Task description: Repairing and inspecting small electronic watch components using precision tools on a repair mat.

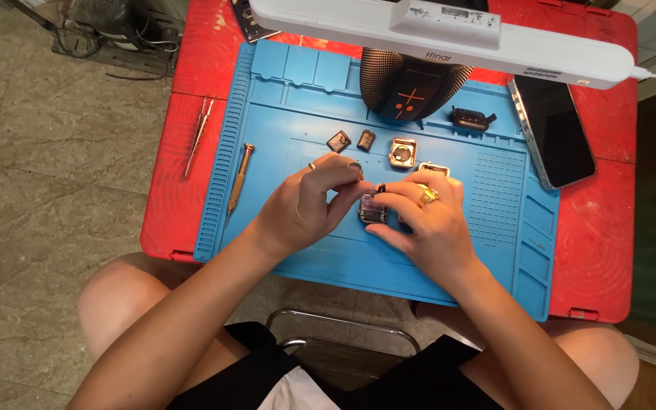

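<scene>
Head view showed the small square device (373, 208) resting on the blue work mat (282, 114), held between both of your hands. Your right hand (428, 220) curled around its right side, fingers closed on it; your left hand (309, 201) pinched its upper left edge with thumb and forefinger (a tiny part may have been in that pinch, too small to tell). Loose small components (403, 152) lay just beyond, a screwdriver (238, 179) and tweezers (197, 137) well to the left. Risk: excess pinch pressure could have tilted the device, sliding it into the loose components.
</scene>
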